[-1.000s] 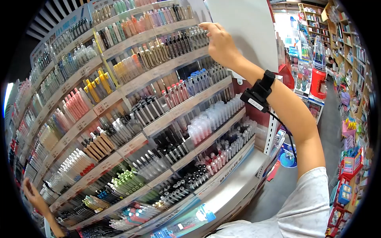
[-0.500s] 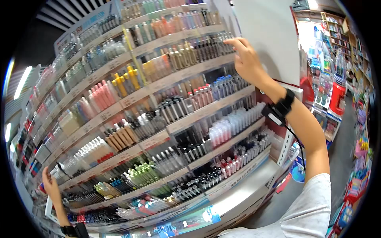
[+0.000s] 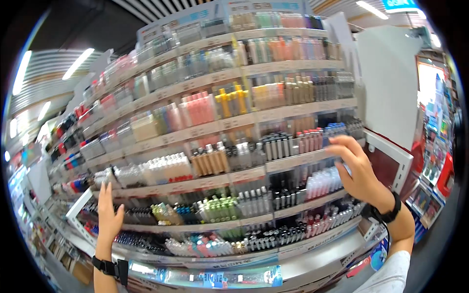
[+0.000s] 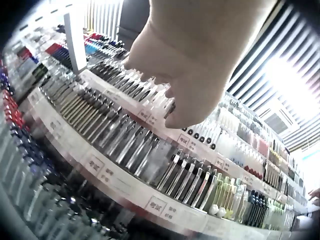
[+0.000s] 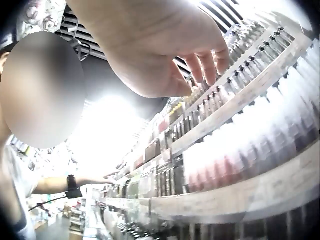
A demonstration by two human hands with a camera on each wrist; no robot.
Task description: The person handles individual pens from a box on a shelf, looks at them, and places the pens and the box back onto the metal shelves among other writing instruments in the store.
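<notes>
A tiered display rack filled with rows of pens fills the middle of the head view. My left hand is raised at its left end, fingers straight and holding nothing. In the left wrist view that hand overlaps a row of clear-barrelled pens. At the right end my right hand has its fingers loosely bent, with nothing in them. It is nearest to blue pens and pale clear pens. The right wrist view shows the same hand above the pale pens.
A white panel stands at the rack's right end, above a white metal frame. Below the shelves lies a long blue-and-clear package on the ledge. Store shelving shows at the far right.
The head view has turned left and up. My right hand has come down from the upper shelf's right end to the blue pens' level. My left hand has come further into view, fingers straightened upward.
</notes>
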